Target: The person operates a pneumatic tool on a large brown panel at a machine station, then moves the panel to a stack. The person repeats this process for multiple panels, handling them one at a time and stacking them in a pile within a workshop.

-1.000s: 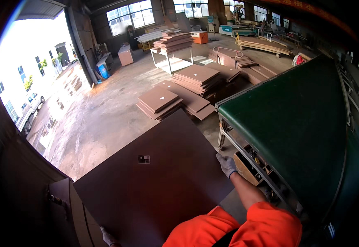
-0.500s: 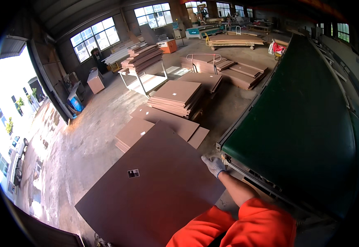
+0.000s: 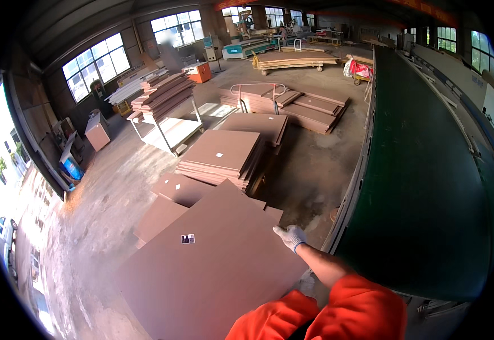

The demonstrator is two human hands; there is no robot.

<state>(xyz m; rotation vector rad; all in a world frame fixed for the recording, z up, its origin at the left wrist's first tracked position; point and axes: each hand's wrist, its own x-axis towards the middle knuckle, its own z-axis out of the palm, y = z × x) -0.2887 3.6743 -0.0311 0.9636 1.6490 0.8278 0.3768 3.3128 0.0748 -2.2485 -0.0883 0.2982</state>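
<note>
A large flat brown panel [image 3: 218, 272] is held tilted in front of me, with a small black-and-white label [image 3: 187, 239] on its face. My right hand [image 3: 291, 237], in a pale knitted glove, is closed on the panel's right edge; its thumb lies along the edge and its other fingers are mostly hidden. My left hand does not show. Just beyond the panel, more brown panels [image 3: 159, 215] lie low near the floor, partly covered by the one I hold.
A long green conveyor belt [image 3: 411, 187] runs along my right. Ahead stand a neat panel stack [image 3: 224, 150], a white-framed cart [image 3: 165, 139] loaded with boards, and a trolley with a red handle [image 3: 258, 86]. An open doorway [image 3: 9, 187] is at the left.
My view has turned to the right and moved forward. The held panel has come along with my right hand still gripping its edge, and the low panels beyond are more covered.
</note>
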